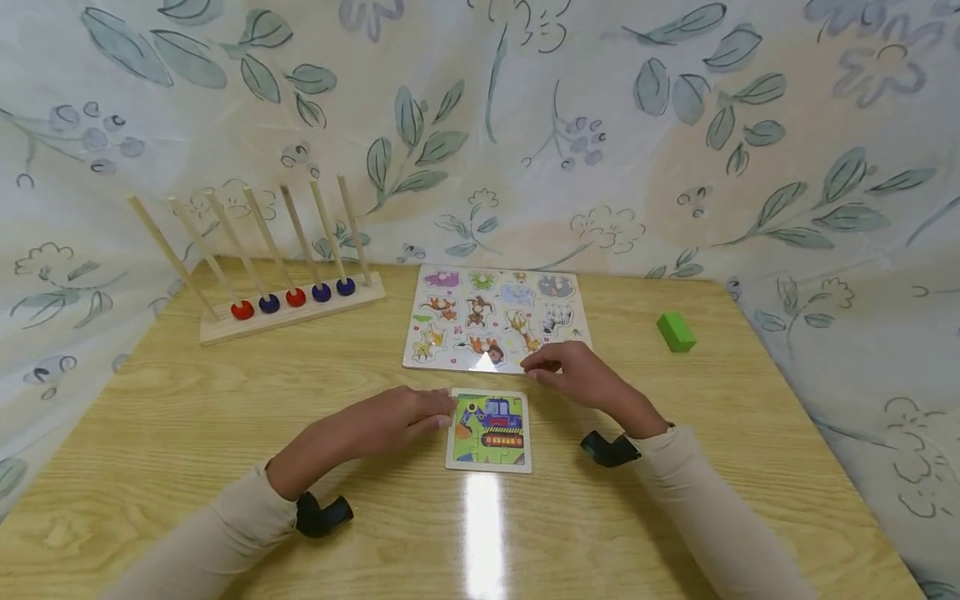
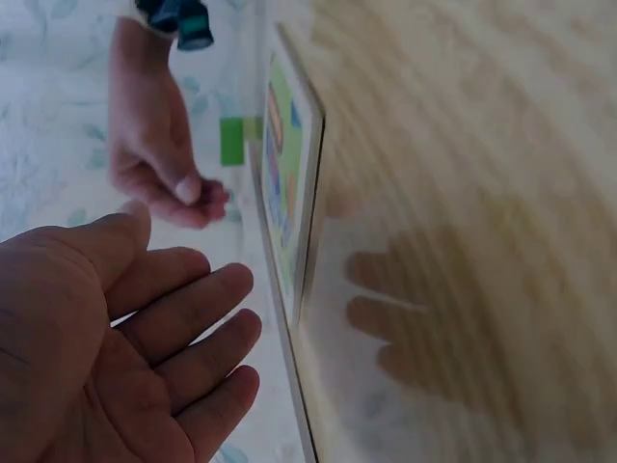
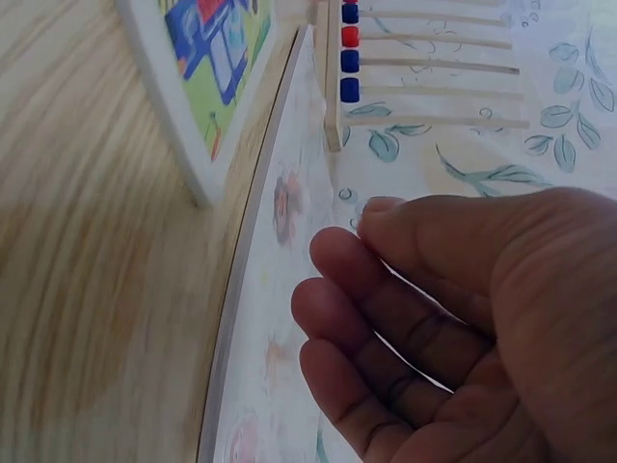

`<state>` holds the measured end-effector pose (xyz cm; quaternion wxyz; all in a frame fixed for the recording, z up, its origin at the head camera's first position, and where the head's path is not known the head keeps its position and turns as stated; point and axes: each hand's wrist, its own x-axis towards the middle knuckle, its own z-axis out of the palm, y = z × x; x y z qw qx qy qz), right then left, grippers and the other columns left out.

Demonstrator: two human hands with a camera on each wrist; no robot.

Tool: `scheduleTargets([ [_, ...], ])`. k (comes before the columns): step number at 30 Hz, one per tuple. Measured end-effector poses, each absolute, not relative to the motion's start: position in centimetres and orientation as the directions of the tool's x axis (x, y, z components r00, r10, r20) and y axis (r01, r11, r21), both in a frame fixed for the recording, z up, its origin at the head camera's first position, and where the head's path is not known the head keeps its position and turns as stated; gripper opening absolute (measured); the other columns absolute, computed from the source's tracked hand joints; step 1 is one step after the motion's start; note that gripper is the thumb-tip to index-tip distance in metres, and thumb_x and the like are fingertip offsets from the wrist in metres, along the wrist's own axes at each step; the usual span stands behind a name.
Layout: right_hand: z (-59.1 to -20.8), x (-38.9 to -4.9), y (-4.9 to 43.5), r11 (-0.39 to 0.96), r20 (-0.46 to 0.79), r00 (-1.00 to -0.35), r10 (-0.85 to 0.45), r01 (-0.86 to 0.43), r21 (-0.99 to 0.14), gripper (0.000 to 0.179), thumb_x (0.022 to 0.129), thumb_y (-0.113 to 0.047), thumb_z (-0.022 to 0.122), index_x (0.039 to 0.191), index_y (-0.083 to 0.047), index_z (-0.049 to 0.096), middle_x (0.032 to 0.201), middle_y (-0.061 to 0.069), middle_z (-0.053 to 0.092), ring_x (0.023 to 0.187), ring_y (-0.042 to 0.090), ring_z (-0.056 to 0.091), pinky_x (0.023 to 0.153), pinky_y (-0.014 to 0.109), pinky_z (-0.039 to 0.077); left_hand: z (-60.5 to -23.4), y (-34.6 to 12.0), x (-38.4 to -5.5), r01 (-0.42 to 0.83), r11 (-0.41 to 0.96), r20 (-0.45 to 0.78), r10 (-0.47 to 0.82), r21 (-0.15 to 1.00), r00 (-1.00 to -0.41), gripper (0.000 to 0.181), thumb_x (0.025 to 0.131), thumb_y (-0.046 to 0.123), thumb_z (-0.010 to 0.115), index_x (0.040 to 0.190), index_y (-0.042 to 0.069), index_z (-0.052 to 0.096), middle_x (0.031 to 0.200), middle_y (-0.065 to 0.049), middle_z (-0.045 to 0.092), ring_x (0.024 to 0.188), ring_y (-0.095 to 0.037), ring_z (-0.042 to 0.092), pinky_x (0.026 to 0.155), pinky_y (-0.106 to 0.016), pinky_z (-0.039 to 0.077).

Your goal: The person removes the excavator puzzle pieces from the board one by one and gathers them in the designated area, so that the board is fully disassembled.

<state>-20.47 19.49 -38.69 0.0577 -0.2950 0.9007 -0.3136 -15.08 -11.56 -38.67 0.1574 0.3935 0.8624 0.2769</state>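
Note:
A small square jigsaw puzzle (image 1: 489,429) with a blue and red digger on green lies flat in a pale frame. My left hand (image 1: 382,423) is at its upper left edge, fingers extended and slightly bent, holding nothing; in the left wrist view, the left hand (image 2: 135,338) appears above the table beside that puzzle (image 2: 287,174). Behind lies a white animal peg-style board (image 1: 465,332) with several animal pieces. At its front right corner hovers my right hand (image 1: 581,379). In the right wrist view, the right hand (image 3: 424,328) has loosely curled fingers with nothing between them.
A wooden rack (image 1: 300,310) with several upright rods and red and blue beads stands at the back left. To the right lies a green block (image 1: 676,332). Floral fabric (image 1: 525,150) hangs behind the wooden table (image 1: 225,400).

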Motion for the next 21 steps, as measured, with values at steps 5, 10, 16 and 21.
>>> scheduleTargets([
  [5, -38.8, -20.5, 18.8, 0.595, 0.089, -0.794, -0.602, -0.520, -0.613, 0.015, 0.093, -0.001, 0.064, 0.104, -0.001, 0.074, 0.099, 0.003, 0.071, 0.085, 0.015, 0.061, 0.074, 0.031, 0.052, -39.1, -10.8, -14.7, 0.641, 0.483, -0.045, 0.818, 0.596, -0.574, 0.037, 0.104, 0.020, 0.048, 0.136, 0.003, 0.057, 0.140, -0.009, 0.053, 0.135, -0.024, 0.041, 0.109, -0.040, 0.035],
  [10, -39.1, -20.6, 18.1, 0.564, 0.095, -0.769, -0.633, -0.541, -0.623, 0.017, 0.094, -0.001, 0.063, 0.106, -0.001, 0.074, 0.101, 0.004, 0.071, 0.087, 0.014, 0.064, 0.074, 0.030, 0.053, -39.5, -10.0, -14.5, 0.713, 0.412, -0.019, 0.872, 0.568, -0.489, 0.035, 0.103, 0.014, 0.051, 0.135, 0.002, 0.058, 0.142, -0.010, 0.051, 0.136, -0.024, 0.040, 0.107, -0.037, 0.036],
  [16, -39.6, -20.4, 16.9, 0.550, 0.078, -0.758, -0.647, -0.536, -0.640, 0.018, 0.094, 0.000, 0.062, 0.107, 0.000, 0.074, 0.100, 0.005, 0.072, 0.088, 0.015, 0.064, 0.074, 0.028, 0.052, -39.9, -9.2, -14.6, 0.751, 0.389, -0.038, 0.898, 0.533, -0.438, 0.036, 0.100, 0.008, 0.054, 0.135, 0.004, 0.058, 0.144, -0.008, 0.050, 0.136, -0.024, 0.040, 0.110, -0.038, 0.033],
  [21, -39.8, -20.2, 16.1, 0.539, 0.052, -0.743, -0.667, -0.530, -0.655, 0.019, 0.094, 0.000, 0.062, 0.109, 0.000, 0.073, 0.102, 0.004, 0.071, 0.093, 0.015, 0.064, 0.077, 0.028, 0.052, -40.2, -8.7, -14.5, 0.750, 0.382, -0.065, 0.908, 0.540, -0.415, 0.036, 0.099, 0.005, 0.055, 0.135, 0.006, 0.059, 0.145, -0.004, 0.048, 0.138, -0.022, 0.036, 0.112, -0.035, 0.029],
])
